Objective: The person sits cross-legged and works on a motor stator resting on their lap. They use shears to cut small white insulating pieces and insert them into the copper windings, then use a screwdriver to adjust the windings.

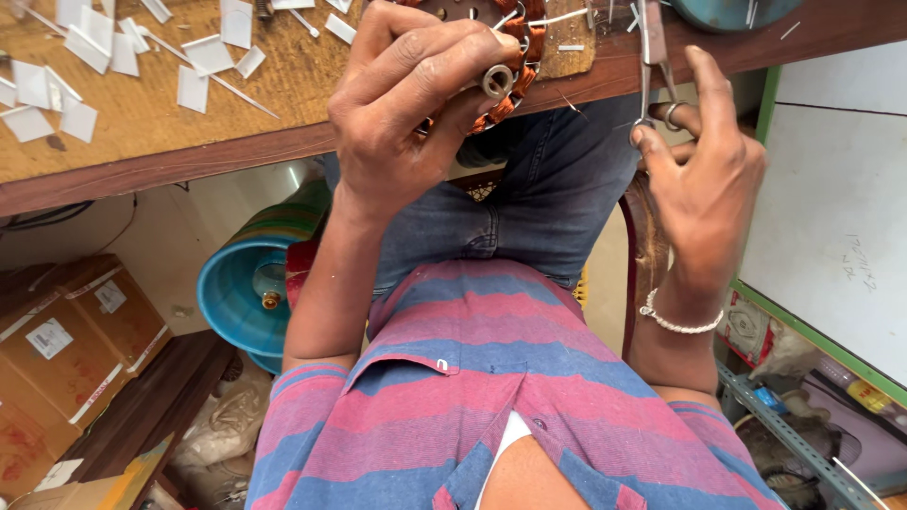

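My left hand [406, 104] grips a round motor stator with copper-coloured windings [525, 45] at the front edge of the wooden table [142, 123]. Its thumb and forefinger pinch around a small metal ring [497, 81] at the stator's middle. My right hand [704, 170], with a white bead bracelet [678, 321] on the wrist, holds small metal scissors [654, 57] by their finger loops. The blades point up toward the stator's right side. Most of the stator is hidden behind my left hand.
Several white paper slips [203, 57] and thin sticks lie on the table at left. Below are a teal cone-shaped housing [241, 293], cardboard boxes [66, 349], a white board with a green frame [831, 217] and a metal rack [784, 434].
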